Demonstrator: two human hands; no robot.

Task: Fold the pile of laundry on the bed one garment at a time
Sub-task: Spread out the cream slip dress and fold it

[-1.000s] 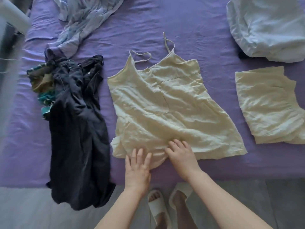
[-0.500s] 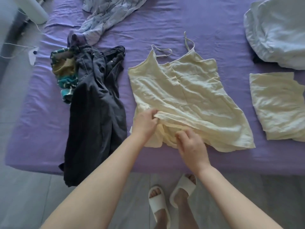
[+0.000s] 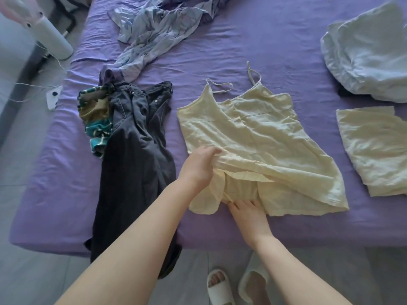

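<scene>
Camisole dress (image 3: 259, 137), spread on the purple bed (image 3: 220, 51), is pinched at its lifted outer layer by the left hand (image 3: 199, 167) while the flat, relaxed right hand (image 3: 248, 213) pins the lining just below; smoothing is advised before folding.

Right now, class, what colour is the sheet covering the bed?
Purple, a soft lilac; the bed sheet shows best in the head view.
</scene>
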